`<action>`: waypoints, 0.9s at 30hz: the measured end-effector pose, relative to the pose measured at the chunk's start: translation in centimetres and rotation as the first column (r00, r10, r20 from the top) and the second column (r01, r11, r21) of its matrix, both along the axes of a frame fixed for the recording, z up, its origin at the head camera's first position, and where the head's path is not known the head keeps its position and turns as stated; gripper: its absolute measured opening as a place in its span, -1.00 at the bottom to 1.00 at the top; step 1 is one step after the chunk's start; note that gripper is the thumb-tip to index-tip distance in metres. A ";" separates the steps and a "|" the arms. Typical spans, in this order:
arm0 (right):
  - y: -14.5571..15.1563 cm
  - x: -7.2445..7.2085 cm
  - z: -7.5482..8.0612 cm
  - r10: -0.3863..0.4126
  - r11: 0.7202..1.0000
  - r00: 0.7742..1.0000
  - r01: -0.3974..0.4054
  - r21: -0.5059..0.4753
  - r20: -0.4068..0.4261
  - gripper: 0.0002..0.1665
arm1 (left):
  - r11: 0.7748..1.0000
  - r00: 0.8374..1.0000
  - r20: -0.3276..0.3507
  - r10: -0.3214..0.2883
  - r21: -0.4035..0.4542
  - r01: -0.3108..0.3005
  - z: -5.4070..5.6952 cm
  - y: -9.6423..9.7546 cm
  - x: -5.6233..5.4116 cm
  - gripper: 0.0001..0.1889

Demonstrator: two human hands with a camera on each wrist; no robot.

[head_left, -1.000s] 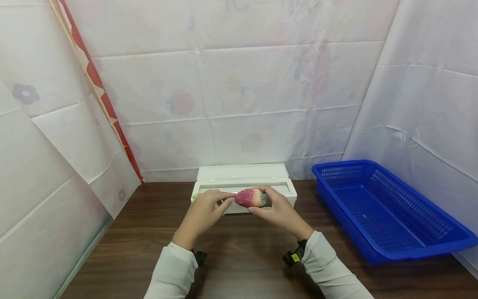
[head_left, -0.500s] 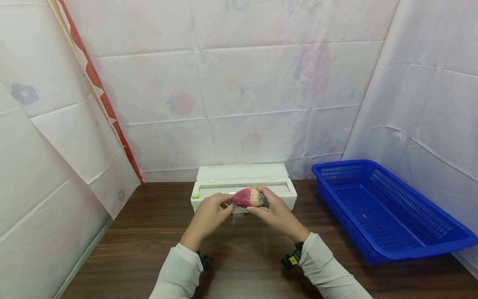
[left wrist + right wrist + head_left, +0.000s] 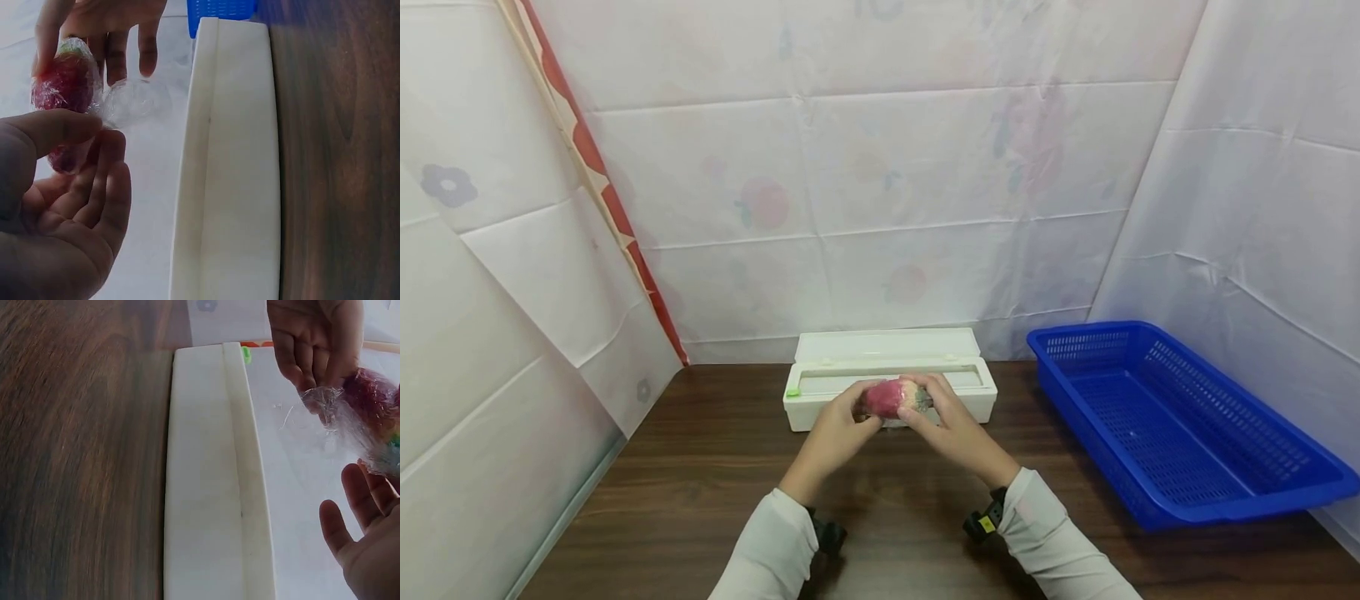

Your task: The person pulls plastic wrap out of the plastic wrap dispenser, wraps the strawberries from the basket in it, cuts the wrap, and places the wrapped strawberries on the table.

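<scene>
A fruit-shaped piece (image 3: 883, 398), deep pink at one end, pale yellow then greenish at the other, is wrapped in clear cling film. My left hand (image 3: 835, 429) pinches its pink end, thumb in front. At the greenish end, my right hand (image 3: 953, 425) holds it between thumb and fingers. A loose flap of the film (image 3: 134, 100) sticks out from the wrapped piece in the left wrist view; in the right wrist view, the left fingertips touch crumpled film (image 3: 325, 403). Both hands are in front of a long white box (image 3: 973, 407) and partly cover it.
The box has its lid (image 3: 887, 343) raised at the back and a small green tab (image 3: 793, 392) on its left. To the right stands a blue perforated basket (image 3: 1150, 442). White printed sheets (image 3: 910, 183) enclose the dark wooden table (image 3: 692, 467) behind and at both sides.
My left hand has moved right and closed further around the pink end. The wrapped piece has shifted slightly left. A film flap hanging below it half a second ago is now mostly hidden.
</scene>
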State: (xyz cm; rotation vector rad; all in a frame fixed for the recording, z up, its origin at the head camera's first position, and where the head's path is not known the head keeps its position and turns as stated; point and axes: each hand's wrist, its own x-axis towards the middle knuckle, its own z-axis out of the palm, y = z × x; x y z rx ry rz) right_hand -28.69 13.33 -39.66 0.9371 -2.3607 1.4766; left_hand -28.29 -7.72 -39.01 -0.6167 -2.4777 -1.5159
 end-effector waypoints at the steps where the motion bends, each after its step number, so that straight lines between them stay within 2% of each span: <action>1: 0.0 0.0 0.0 0.000 1.000 1.000 0.000 -0.001 0.003 -0.48 | 1.000 1.000 -0.002 -0.005 0.001 0.005 -0.1 0.1 0.0 -0.54; 8: 0.2 0.0 -0.2 0.043 0.999 0.999 -0.042 -0.034 0.022 -0.50 | 0.996 0.997 0.001 -0.078 0.045 0.078 -0.2 0.1 0.2 -0.51; 11: 0.2 -0.1 -0.3 0.057 0.997 0.998 -0.056 -0.043 0.018 -0.50 | 0.987 0.990 0.037 -0.137 0.093 0.133 -0.1 0.0 0.1 -0.51; 15: 0.4 -0.1 -0.2 0.063 0.997 0.997 -0.061 -0.045 0.039 -0.50 | 0.970 0.969 0.131 -0.210 0.148 0.191 0.2 -0.3 0.2 -0.52; 18: 0.4 0.0 -0.2 0.055 0.998 0.995 -0.052 -0.039 0.079 -0.51 | 0.967 0.958 0.177 -0.225 0.165 0.196 0.4 -0.4 0.3 -0.51; 22: 0.5 0.0 -0.1 0.067 0.997 0.989 -0.063 -0.036 0.130 -0.49 | 0.962 0.953 0.184 -0.239 0.175 0.208 0.3 -0.4 0.2 -0.52; 27: 1.0 0.0 0.4 0.131 0.989 0.953 -0.108 -0.100 0.274 -0.40 | 0.933 0.928 0.206 -0.310 0.252 0.256 0.6 -0.5 0.1 -0.51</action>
